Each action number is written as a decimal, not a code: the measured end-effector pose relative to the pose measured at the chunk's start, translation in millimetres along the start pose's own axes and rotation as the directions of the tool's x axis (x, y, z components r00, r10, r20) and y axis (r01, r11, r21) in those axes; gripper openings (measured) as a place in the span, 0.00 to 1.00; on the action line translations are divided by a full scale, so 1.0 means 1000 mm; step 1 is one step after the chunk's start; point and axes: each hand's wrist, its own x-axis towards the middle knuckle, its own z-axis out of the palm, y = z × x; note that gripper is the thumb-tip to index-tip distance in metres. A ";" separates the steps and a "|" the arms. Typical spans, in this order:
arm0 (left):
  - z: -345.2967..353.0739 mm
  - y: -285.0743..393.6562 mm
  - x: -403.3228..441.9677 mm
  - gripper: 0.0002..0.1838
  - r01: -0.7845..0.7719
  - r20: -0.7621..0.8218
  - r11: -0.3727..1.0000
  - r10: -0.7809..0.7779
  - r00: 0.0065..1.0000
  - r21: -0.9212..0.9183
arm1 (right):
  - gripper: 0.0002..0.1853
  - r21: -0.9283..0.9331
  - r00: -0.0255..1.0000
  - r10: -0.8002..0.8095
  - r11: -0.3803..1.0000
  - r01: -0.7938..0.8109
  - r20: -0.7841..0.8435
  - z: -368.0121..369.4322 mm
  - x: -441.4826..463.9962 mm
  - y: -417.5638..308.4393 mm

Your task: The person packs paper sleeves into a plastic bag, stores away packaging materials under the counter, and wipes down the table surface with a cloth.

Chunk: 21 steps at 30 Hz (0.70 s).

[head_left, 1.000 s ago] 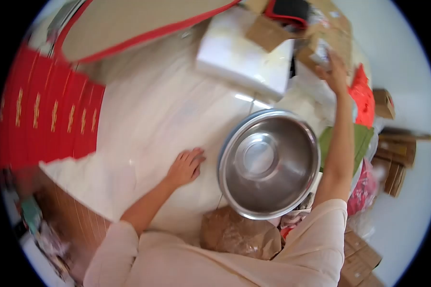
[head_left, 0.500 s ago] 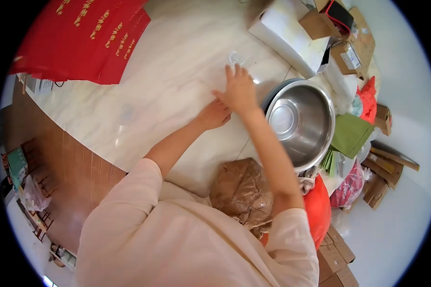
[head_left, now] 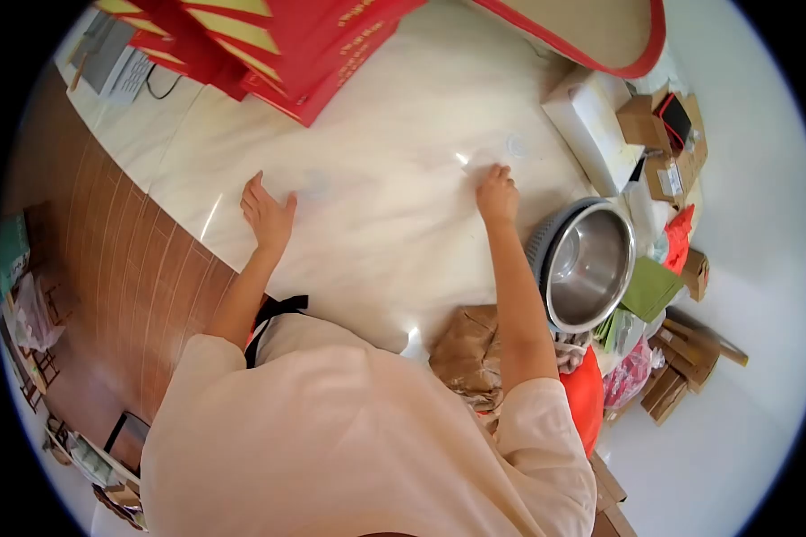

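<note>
My left hand is above the left part of the pale marbled table, fingers apart and holding nothing. Farther right, my right hand has its fingers curled in; whatever may be inside them is hidden. Just beyond that hand, a small clear round piece lies on the tabletop. To its right stands a shiny steel basin, set in a grey-blue basket.
Red boxes with gold lettering stand at the far left, near a grey device. A red-rimmed beige panel is at the top. Along the right lie a white box, cartons, green cloth and a brown wrapped package.
My hands, close together before, have moved apart: the left went left and opened out, the right went right with fingers curling. The view has shifted, showing more at the top.
</note>
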 end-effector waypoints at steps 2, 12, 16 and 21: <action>-0.002 -0.014 0.019 0.44 0.222 0.145 0.972 -0.231 0.962 0.074 | 0.31 0.039 1.000 0.001 0.999 -0.001 0.009 -0.008 0.004 -0.003; 0.001 -0.033 0.045 0.31 0.147 0.362 0.986 -0.164 0.918 0.075 | 0.28 -0.090 0.994 0.105 0.990 -0.106 -0.020 -0.008 0.004 -0.025; -0.019 -0.043 0.048 0.18 0.429 0.601 0.850 -0.178 0.779 -0.305 | 0.20 -0.011 0.977 0.168 0.985 -0.171 -0.131 -0.001 0.002 -0.015; -0.041 -0.025 0.056 0.12 0.607 0.665 0.605 -0.164 0.729 -0.515 | 0.15 0.389 0.819 0.503 0.837 -0.384 -0.275 -0.039 -0.020 -0.015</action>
